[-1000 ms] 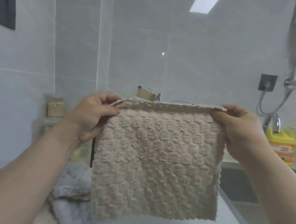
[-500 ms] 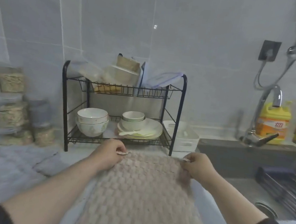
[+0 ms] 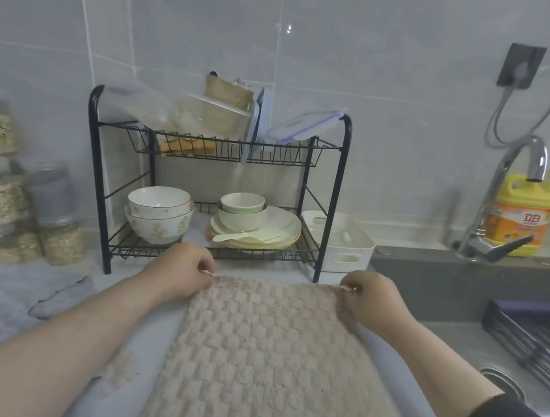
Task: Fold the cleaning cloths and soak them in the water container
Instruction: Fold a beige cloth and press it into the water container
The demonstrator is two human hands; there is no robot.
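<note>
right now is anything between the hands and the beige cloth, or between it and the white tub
No. The left hand and right hand each pinch a far corner of the cloth. The white tub sits just past the right corner, with only bare counter showing between.

Black dish rack [image 3: 336, 187] holds bowls [image 3: 159, 216]; yellow bottle [image 3: 522, 200], perhaps detergent, behind faucet [image 3: 537, 164].

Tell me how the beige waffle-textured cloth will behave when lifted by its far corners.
The beige waffle-textured cloth probably droops limply: it lies flat along the pale counter. Likely light, since the left hand and right hand only pinch its corners. Its nubby weave should resist slipping.
</note>
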